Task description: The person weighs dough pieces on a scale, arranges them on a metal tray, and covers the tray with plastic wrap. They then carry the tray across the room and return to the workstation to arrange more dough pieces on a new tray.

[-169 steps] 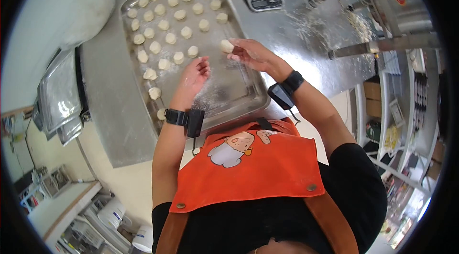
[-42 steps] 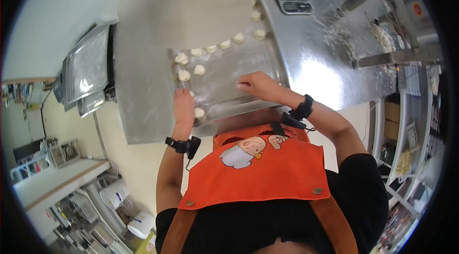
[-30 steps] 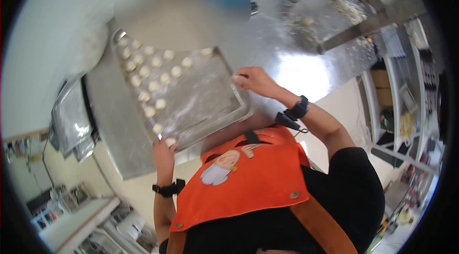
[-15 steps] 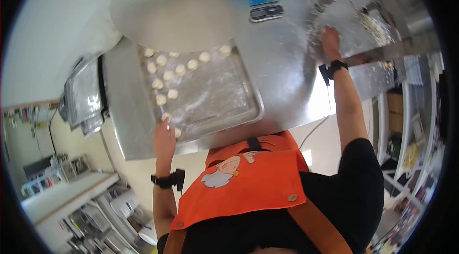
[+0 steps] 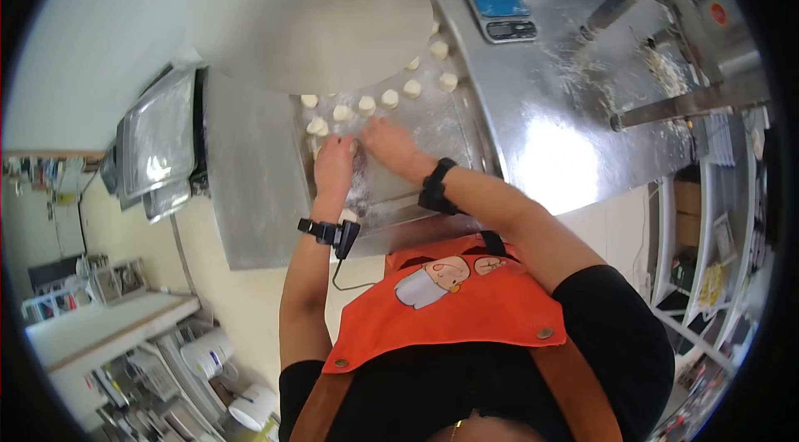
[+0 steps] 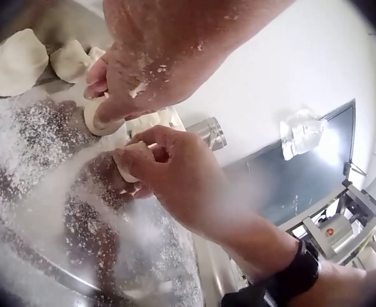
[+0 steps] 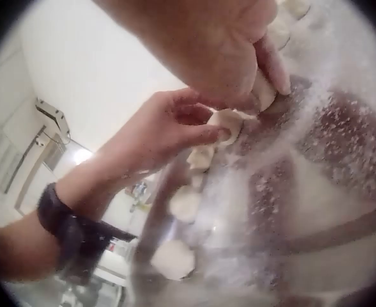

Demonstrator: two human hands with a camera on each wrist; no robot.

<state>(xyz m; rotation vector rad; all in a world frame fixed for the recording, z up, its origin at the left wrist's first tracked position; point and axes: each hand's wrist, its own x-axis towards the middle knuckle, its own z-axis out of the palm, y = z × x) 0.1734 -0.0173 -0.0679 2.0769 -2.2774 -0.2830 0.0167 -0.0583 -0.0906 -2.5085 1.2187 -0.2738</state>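
Observation:
Over the left part of a floured metal tray (image 5: 445, 151), both hands work close together. In the left wrist view the left hand (image 6: 156, 64) pinches a pale dough ball (image 6: 96, 116) between thumb and fingers. Just beside it, the right hand (image 6: 175, 169) pinches another dough piece (image 6: 128, 165). The right wrist view shows the left hand's ball (image 7: 225, 120) and part of the right hand's piece (image 7: 264, 94), low over the tray. More dough balls (image 5: 389, 98) lie in rows beyond the hands, and one (image 5: 348, 216) sits near the tray's front edge.
A blurred oval hides the tray's far part. On the steel table (image 5: 541, 92) stand a blue-topped scale (image 5: 499, 1) and metal equipment legs (image 5: 666, 109), with loose flour and dough scraps around. Stacked trays (image 5: 158, 142) stand left; shelving (image 5: 707, 234) is at right.
Half a second ago the right hand was at the floury table area on the right; it has come over the tray beside the left. The left hand has moved up from the tray's near left corner.

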